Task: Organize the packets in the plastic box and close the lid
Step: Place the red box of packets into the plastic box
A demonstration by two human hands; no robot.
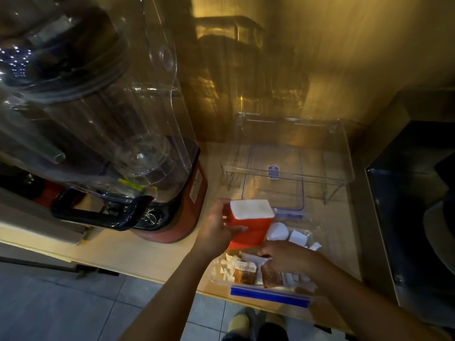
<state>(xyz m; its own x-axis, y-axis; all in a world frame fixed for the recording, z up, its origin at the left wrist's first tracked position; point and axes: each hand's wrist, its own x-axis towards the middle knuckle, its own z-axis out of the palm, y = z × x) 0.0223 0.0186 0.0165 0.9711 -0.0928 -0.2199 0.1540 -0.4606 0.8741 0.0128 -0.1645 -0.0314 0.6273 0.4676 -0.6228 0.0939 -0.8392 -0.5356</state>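
Clear plastic box (218, 275), crinkly packets (245, 273), red carton (251, 230)

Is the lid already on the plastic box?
No, the lid lies on the counter behind the plastic box, and the right hand grips packets inside it.

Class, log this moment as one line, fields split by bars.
left hand: holds red white-topped packet stack | right hand: pinches white packet in clear plastic box | blue-rimmed clear lid: off, behind box
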